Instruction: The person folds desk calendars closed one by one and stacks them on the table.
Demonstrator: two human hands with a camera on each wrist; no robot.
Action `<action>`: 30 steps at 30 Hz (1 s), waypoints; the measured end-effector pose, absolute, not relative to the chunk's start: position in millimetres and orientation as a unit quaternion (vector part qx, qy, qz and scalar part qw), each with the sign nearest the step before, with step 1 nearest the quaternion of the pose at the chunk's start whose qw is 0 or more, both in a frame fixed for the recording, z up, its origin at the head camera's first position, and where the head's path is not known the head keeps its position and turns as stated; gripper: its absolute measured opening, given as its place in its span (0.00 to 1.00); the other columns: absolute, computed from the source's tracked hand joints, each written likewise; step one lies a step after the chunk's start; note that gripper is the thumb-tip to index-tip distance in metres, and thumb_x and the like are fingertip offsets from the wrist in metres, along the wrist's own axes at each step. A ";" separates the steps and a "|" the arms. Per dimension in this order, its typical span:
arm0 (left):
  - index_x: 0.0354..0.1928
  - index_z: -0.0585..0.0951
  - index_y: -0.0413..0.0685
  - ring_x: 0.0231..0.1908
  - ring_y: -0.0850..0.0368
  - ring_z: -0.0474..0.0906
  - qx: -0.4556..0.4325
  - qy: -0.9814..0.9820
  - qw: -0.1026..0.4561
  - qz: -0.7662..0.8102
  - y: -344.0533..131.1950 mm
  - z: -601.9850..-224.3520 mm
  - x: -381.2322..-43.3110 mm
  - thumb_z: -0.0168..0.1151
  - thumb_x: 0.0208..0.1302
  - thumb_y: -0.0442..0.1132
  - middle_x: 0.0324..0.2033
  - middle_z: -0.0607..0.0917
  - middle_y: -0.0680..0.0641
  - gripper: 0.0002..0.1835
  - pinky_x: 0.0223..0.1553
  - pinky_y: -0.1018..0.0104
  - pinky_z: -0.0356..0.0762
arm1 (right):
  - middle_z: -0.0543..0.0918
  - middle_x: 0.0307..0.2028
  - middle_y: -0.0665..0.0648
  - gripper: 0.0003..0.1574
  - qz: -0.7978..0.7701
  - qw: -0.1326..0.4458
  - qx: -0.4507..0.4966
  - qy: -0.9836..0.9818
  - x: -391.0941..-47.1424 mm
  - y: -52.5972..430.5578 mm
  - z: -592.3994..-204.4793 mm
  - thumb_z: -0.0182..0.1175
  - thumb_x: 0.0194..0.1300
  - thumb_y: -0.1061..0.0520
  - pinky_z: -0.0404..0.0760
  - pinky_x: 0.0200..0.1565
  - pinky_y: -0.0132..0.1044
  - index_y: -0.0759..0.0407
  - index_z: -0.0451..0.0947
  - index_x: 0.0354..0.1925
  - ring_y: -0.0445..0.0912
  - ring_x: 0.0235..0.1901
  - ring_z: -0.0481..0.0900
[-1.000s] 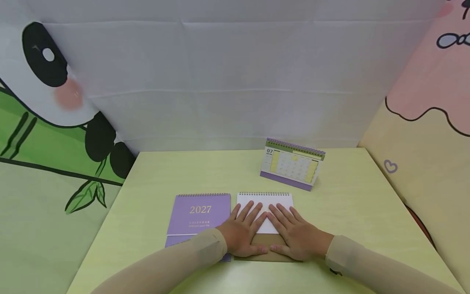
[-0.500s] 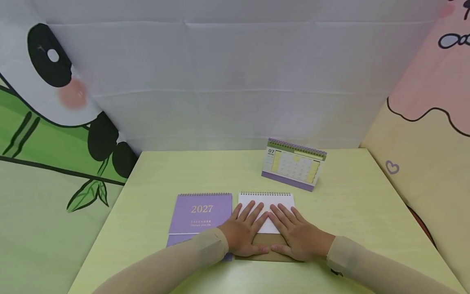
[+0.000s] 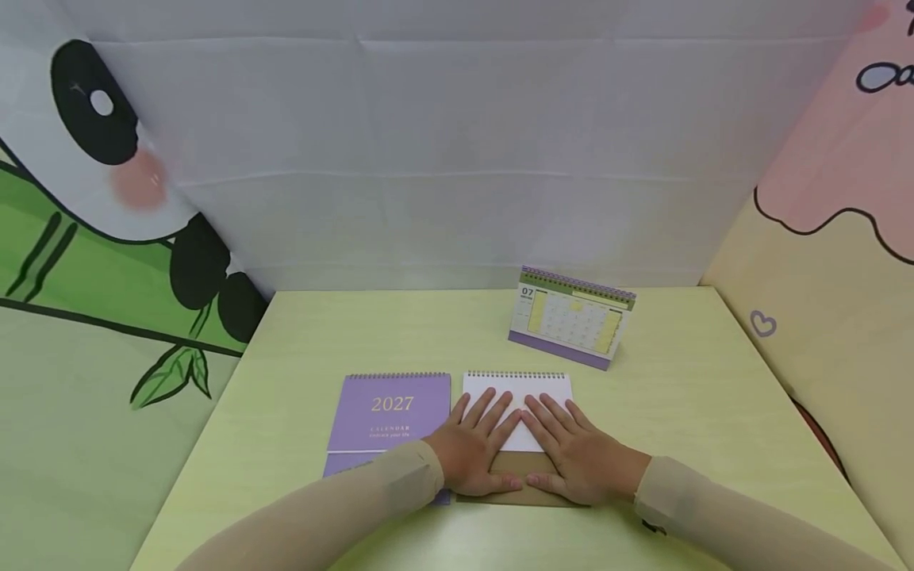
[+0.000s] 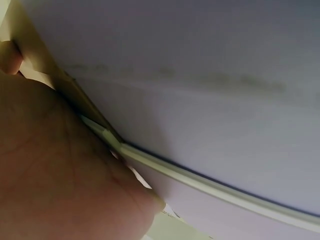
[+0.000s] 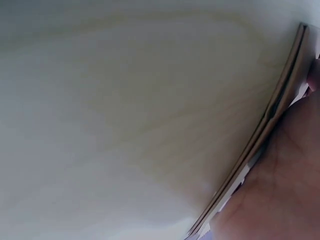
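Note:
Both hands lie flat, fingers spread, on a spiral-bound desk calendar point(image 3: 514, 386) with white pages and a brown cardboard base. The left hand point(image 3: 473, 452) covers its left side, and the right hand point(image 3: 577, 456) its right side; the two thumbs point toward each other over the cardboard. Beside it, partly under the left forearm, a purple 2027 calendar point(image 3: 393, 428) lies flat. The left wrist view shows the left palm point(image 4: 65, 165) close to the purple cover. From the right wrist, the right palm point(image 5: 280, 175) appears above the layered cardboard edge point(image 5: 260, 132).
A third desk calendar point(image 3: 571, 317) stands upright like a tent toward the back right, showing month 07. The pale yellow table point(image 3: 385, 329) meets a white cloth backdrop point(image 3: 457, 159). Side panels with cartoon prints flank the table left and right.
Both hands keep their place on the white-paged calendar. Only the head view shifts slightly.

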State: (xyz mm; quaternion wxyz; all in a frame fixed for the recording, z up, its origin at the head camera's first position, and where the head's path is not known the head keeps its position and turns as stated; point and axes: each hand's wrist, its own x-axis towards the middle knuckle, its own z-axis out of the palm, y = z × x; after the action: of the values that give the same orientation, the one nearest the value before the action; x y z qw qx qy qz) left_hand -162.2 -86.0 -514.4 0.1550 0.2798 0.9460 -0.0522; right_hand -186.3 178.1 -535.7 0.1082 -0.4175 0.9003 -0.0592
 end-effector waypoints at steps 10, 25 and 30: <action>1.00 0.44 0.64 1.00 0.46 0.39 0.284 0.946 0.143 -0.068 -85.2 -511.2 -163.3 0.41 0.83 0.87 1.00 0.42 0.51 0.58 0.99 0.38 0.48 | 0.51 0.98 0.65 0.63 -0.067 0.102 -0.412 0.903 -186.8 177.8 -534.7 0.51 0.91 0.23 0.58 0.92 0.77 0.60 0.49 0.98 0.69 0.97 0.52; 0.95 0.65 0.50 0.95 0.41 0.62 0.245 0.960 0.106 0.091 -100.3 -502.7 -168.0 0.54 0.91 0.70 0.95 0.64 0.42 0.46 0.93 0.41 0.68 | 0.70 0.90 0.69 0.50 -0.124 0.050 -0.348 0.928 -184.1 175.8 -524.3 0.56 0.93 0.31 0.71 0.88 0.73 0.65 0.68 0.90 0.71 0.90 0.68; 0.89 0.74 0.43 0.76 0.40 0.86 0.145 0.965 0.046 0.214 -118.7 -493.7 -168.7 0.62 0.89 0.57 0.80 0.84 0.38 0.38 0.80 0.39 0.85 | 0.83 0.78 0.71 0.44 -0.146 -0.002 -0.256 0.956 -181.4 176.7 -515.2 0.67 0.88 0.40 0.85 0.77 0.69 0.68 0.76 0.83 0.68 0.77 0.84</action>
State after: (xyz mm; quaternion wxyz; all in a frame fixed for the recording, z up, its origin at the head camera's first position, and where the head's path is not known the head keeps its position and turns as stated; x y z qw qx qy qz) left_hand -168.7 -118.7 -493.7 0.0458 0.1451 0.9649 0.2140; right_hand -181.4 176.7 -515.2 -0.0022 -0.2559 0.9556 -0.1462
